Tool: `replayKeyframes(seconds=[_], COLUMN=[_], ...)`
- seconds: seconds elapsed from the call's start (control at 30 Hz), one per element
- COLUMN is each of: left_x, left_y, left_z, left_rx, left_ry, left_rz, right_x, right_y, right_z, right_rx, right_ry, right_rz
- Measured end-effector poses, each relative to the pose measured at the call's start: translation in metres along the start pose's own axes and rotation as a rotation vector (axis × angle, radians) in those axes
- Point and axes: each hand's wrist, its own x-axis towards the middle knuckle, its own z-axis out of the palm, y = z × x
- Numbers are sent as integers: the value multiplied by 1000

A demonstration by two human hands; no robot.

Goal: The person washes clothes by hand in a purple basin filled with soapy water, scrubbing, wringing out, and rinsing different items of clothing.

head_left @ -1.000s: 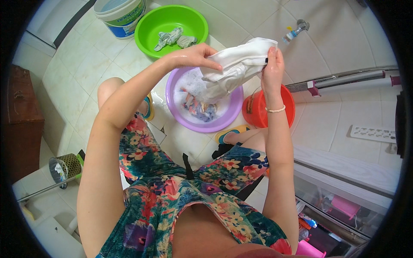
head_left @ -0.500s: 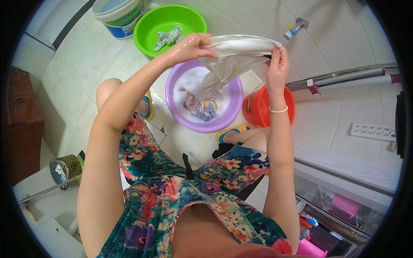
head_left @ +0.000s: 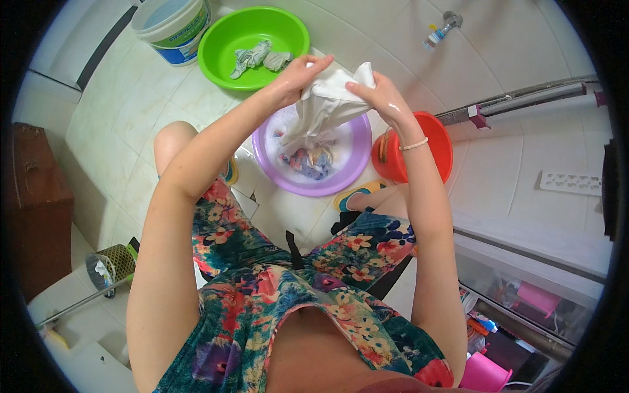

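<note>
A wet white garment point(head_left: 327, 103) is bunched between my two hands, its lower part hanging down into the purple basin point(head_left: 359, 164). My left hand point(head_left: 296, 80) grips its left edge. On the other side my right hand point(head_left: 380, 95) is closed on the cloth, thumb on top and a fold sticking up beside it. White suds fill much of the basin, with a patterned, multicoloured cloth point(head_left: 311, 164) lying wet among them. Whether the garment's lower end touches the suds, I cannot tell.
Beyond the basin stands a green basin point(head_left: 216, 62) with small crumpled cloths in it, beside a white bucket point(head_left: 171, 29). A red bucket point(head_left: 432, 147) is right of the purple basin. A tap point(head_left: 445, 27) juts from the wall. A brown cabinet point(head_left: 42, 196) stands left.
My hands have come closer together, the right one moving left and turning inward. The white garment, stretched wide before, is now gathered between them.
</note>
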Motion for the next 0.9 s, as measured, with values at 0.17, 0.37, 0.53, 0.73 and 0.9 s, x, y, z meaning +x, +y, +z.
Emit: replayKeyframes(seconds=[0.17,0.37,0.53,0.73,0.9], left_x=[-2,28,21,62,38], left_y=[-11,-52,-40,-73,-57], left_z=[8,-27,54,-33,60], left_rx=[57,-387,-340,-589,-444], left_ry=[-291,52,201,-203,152], left_rz=[-144,-92,-218,-86,-217], right_x=[21,5,42,36,52], right_y=[24,-18,22,-5,16], right_z=[-12,96,40,93,37], right_rx=[111,-437,-924,-596,-793], right_ry=[252,534,656,577,742], right_rz=[-170,-563,-615,-747,-590])
